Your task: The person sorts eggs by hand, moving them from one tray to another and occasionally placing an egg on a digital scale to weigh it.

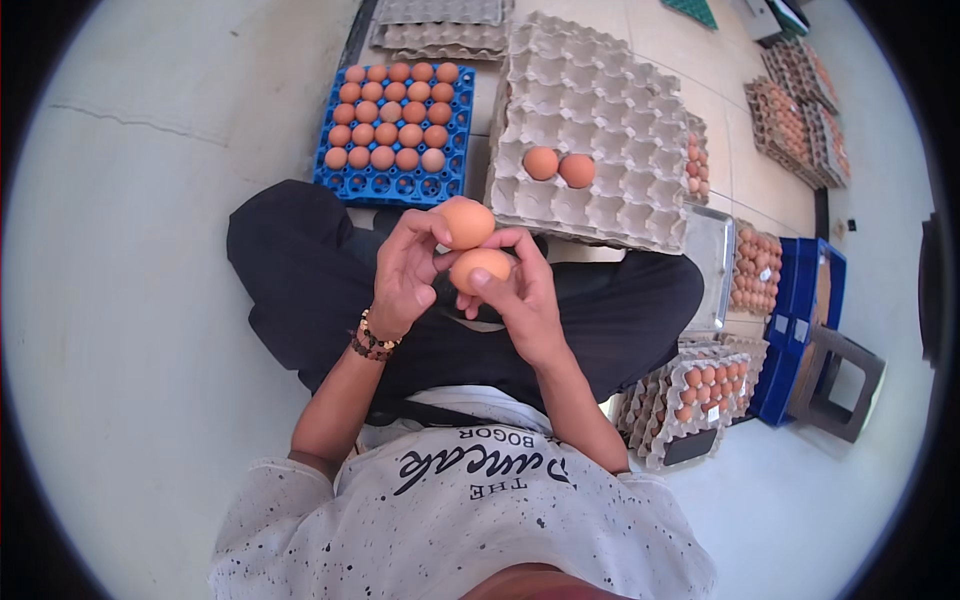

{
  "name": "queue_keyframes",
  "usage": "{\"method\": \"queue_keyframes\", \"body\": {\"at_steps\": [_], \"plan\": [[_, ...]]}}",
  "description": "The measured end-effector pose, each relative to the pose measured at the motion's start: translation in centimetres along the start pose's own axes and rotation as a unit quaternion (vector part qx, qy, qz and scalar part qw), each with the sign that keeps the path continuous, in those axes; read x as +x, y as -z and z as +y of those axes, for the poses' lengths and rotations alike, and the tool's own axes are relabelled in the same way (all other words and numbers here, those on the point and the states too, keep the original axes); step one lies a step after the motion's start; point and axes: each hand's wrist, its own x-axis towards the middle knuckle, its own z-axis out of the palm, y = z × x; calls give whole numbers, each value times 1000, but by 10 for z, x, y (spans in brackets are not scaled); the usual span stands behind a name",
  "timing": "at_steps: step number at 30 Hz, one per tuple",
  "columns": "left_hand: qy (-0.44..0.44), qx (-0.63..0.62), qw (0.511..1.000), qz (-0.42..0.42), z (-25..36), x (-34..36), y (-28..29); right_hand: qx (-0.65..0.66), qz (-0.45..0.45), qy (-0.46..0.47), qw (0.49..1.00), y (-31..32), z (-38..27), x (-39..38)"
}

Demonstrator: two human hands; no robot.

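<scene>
My left hand (pixel 405 272) pinches a brown egg (pixel 466 223) by its fingertips, held up over my lap. Just below it, my right hand (pixel 515 290) grips a second brown egg (pixel 480 266); the two eggs nearly touch. Ahead of my knees lies a grey pulp egg tray (pixel 620 170) with two brown eggs (pixel 559 166) side by side in its near cells. To its left, a blue plastic tray (pixel 385 186) holds several rows of brown eggs.
Stacks of pulp trays with eggs stand at my right (pixel 700 395) and far right (pixel 790 125). A metal tray (pixel 712 262), a blue crate (pixel 800 330) and a grey stool (pixel 845 385) sit right. Empty pulp trays (pixel 440 35) lie far ahead.
</scene>
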Motion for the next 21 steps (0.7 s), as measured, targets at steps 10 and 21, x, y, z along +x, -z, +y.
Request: {"method": "queue_keyframes", "body": {"at_steps": [10, 21], "plan": [[18, 335, 940, -63, -26, 77, -29, 193, 38, 75, 977, 70, -8, -26], [-61, 581, 802, -129, -46, 80, -29, 220, 136, 126, 958, 85, -28, -41]]}}
